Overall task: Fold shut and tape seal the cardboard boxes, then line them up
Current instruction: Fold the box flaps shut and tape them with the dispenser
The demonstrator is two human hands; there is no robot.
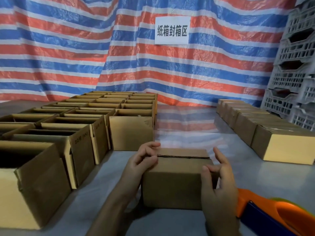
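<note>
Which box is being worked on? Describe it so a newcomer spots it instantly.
Below the white sign, at the table's near edge, one box sits between the left hand and right hand. Unlike the open boxes on its left and the sealed row on its right, its flaps are folded shut, seam untaped.

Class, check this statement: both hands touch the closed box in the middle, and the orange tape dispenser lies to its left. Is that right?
No. The head view shows the orange tape dispenser to the right of the closed box, by the right hand; the left hand touches the box too.
</note>
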